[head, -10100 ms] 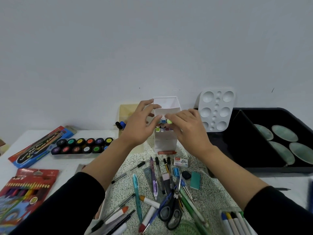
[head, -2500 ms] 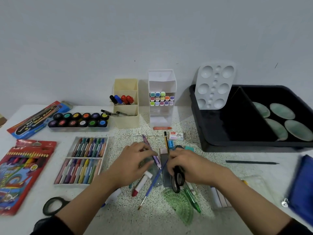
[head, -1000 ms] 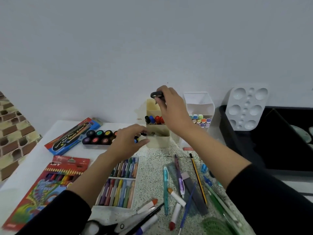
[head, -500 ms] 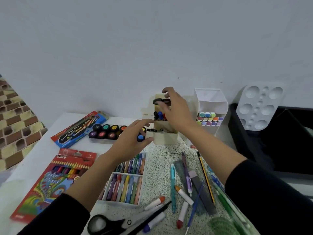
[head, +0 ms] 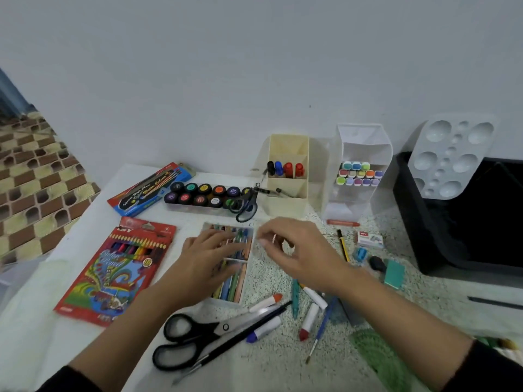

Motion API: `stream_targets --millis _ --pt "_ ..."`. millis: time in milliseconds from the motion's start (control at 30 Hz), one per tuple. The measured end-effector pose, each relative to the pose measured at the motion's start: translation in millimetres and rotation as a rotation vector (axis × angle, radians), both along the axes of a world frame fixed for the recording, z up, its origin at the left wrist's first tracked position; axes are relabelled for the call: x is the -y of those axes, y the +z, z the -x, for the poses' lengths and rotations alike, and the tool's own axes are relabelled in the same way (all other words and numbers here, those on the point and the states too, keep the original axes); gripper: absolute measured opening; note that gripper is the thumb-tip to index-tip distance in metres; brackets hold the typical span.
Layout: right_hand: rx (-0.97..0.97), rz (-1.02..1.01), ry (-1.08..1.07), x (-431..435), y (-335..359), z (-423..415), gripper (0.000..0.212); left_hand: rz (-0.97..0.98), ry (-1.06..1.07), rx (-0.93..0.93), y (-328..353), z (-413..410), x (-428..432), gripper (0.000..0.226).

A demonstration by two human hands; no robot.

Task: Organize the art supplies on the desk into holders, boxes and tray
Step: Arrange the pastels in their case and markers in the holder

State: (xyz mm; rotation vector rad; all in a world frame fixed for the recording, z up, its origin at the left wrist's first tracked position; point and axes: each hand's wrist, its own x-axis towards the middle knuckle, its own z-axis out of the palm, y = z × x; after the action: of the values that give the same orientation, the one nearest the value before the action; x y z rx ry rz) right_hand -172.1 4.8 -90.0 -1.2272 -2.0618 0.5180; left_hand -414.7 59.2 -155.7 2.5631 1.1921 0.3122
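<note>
- Crayon tray (head: 223, 301) mid-desk, two compartments full of crayons (head: 236, 287), long axis running near-to-far.
- Left hand (head: 210, 256) flat on it, fingers spread.
- Right hand (head: 300, 253) at its right rim, fingers loosely bent, blurred; grip unclear.
- Beige holder (head: 287, 206) behind: four markers (head: 285, 168), caps outward.
- White holder (head: 348, 206): pastel-capped markers (head: 358, 174).

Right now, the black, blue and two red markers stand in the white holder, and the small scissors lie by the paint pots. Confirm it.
Wrong holder. In the head view those markers stand in the cream holder, not the white holder; the small scissors do lie by the paint pots.
</note>
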Motion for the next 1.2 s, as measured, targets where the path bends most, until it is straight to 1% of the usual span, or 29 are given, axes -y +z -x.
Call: stream_targets --millis 100,200,267,367,400,433,500,567,633,700,733,800,867,933,1000,1100,1200 --pt "0.171 0.072 0.156 15 -26 9 0.014 0.026 -0.004 -0.129 -7 0 16 0.056" --pt "0.199 0.107 0.133 18 -41 3 0.015 -0.01 0.025 -0.132 -10 -2 23 0.058" --pt "0.17 0.134 0.062 16 -47 -6 0.014 -0.029 0.073 -0.039 -8 -6 20 0.047" --pt "0.136 0.174 -0.028 9 -52 -16 0.016 -0.143 0.165 0.15 -3 -15 10 0.018" --pt "0.131 0.182 -0.054 7 -52 -17 0.019 -0.16 0.2 0.189 -1 -17 6 0.016" --pt "0.128 0.188 -0.078 4 -52 -17 0.023 -0.156 0.236 0.212 0 -19 1 0.021" --pt "0.148 0.196 -0.117 -3 -50 -15 0.03 -0.138 0.3 0.187 1 -20 -8 0.029" --pt "0.197 0.211 -0.124 -12 -49 -10 0.039 -0.117 0.337 0.109 -2 -20 -16 0.036" --pt "0.248 0.225 -0.107 -23 -49 -3 0.044 -0.086 0.341 0.041 -6 -19 -19 0.04" --pt "0.283 0.196 -0.09 -32 -50 4 0.039 -0.078 0.324 0.025 -8 -17 -20 0.039" --pt "0.281 0.174 -0.081 -34 -51 7 0.031 -0.087 0.307 0.026 -8 -16 -21 0.037" --pt "0.265 0.153 -0.037 -34 -48 12 0.012 -0.103 0.271 0.02 -7 -13 -22 0.033" --pt "0.261 0.181 0.088 -25 -44 15 0.006 -0.121 0.244 0.019 -6 -12 -24 0.027" --pt "0.282 0.245 0.232 -12 -43 19 0.007 -0.157 0.225 0.038 -6 -11 -24 0.021" --pt "0.307 0.266 0.329 -1 -46 25 0.01 -0.183 0.214 0.07 -5 -10 -22 0.018" --pt "0.367 0.253 0.383 10 -54 35 0.021 -0.132 0.209 0.216 1 -8 -16 0.014" --pt "0.456 0.187 0.387 15 -58 41 0.021 -0.064 0.216 0.376 9 0 -11 0.014"
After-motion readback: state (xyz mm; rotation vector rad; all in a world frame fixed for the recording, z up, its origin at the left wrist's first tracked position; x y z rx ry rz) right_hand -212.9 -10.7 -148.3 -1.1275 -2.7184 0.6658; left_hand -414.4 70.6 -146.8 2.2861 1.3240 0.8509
